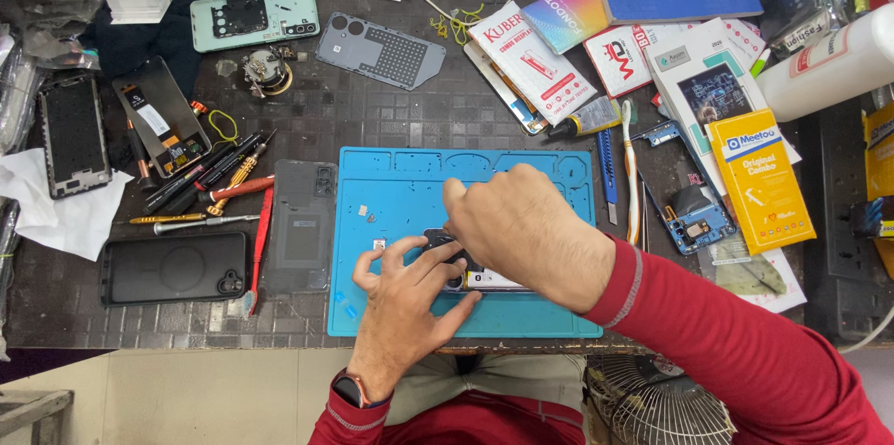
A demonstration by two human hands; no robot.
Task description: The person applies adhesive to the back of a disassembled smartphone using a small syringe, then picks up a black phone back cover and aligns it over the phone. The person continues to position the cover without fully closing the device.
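A dark phone (456,263) lies on the blue work mat (400,184), mostly hidden under both hands. My left hand (405,301) holds it at its left end, fingers spread over its top. My right hand (521,231) reaches across from the right, its fingers pinched together and pressing down on the phone's upper left part. I cannot tell whether it holds a small tool. A few tiny parts (363,210) lie loose on the mat beside the hands.
Screwdrivers and tweezers (209,194) lie left of the mat, with a grey back cover (300,226) and a black phone case (174,268). Phone frames, a circuit board (689,208), a toothbrush (631,166), a glue tube (587,119) and boxes crowd the back and right. A fan (652,403) stands below.
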